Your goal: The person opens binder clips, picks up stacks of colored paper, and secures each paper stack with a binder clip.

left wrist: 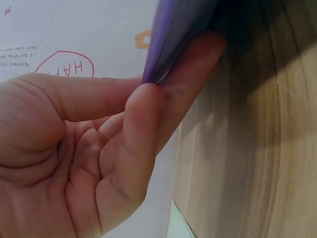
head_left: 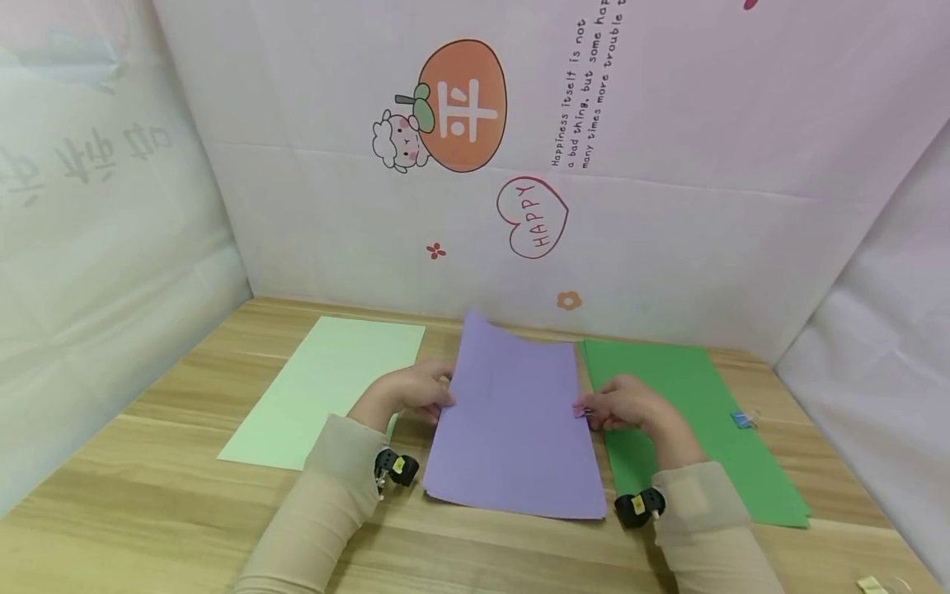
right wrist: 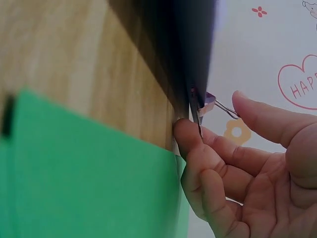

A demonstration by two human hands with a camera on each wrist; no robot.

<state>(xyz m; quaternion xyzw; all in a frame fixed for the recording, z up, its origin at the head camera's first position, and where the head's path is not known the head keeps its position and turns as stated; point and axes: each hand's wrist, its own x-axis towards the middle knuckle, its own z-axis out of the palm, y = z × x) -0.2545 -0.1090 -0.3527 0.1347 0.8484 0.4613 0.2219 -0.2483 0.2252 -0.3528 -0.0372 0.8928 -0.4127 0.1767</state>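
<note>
Head view put a stack of purple paper (head_left: pixel 512 421) between the two hands, above the wood-grain table (head_left: pixel 148 487), its far left corner curling upward beyond the left hand (head_left: pixel 416 392). That hand pinched the left edge of the stack, the thumb above and the fingers bent in under it. On the opposite edge, the right hand (head_left: pixel 627 404) pinched a pink binder clip (head_left: pixel 580 409) by its wire handles (right wrist: pixel 227 110), the thumb at one handle and the curled fingers against the other (the right wrist view showed this best). The clip sat on the right edge of the paper, just ahead of the right fingertips.

To the left of the left hand, and partly beneath it, lay light green paper (head_left: pixel 326 388). Dark green sheets (head_left: pixel 668 379) spread below the right hand and past it to the right, one corner showing out from under another. A blue binder clip (head_left: pixel 740 420) was fastened on their right edge, to the right of the right hand. Nearer the body than the right hand, and well to its right, a yellow binder clip (head_left: pixel 871 585) was cut off by the frame. Beyond both hands hung a white cloth (head_left: pixel 334 223) printed with a red-outlined heart (head_left: pixel 533 219) reading HAPPY.
</note>
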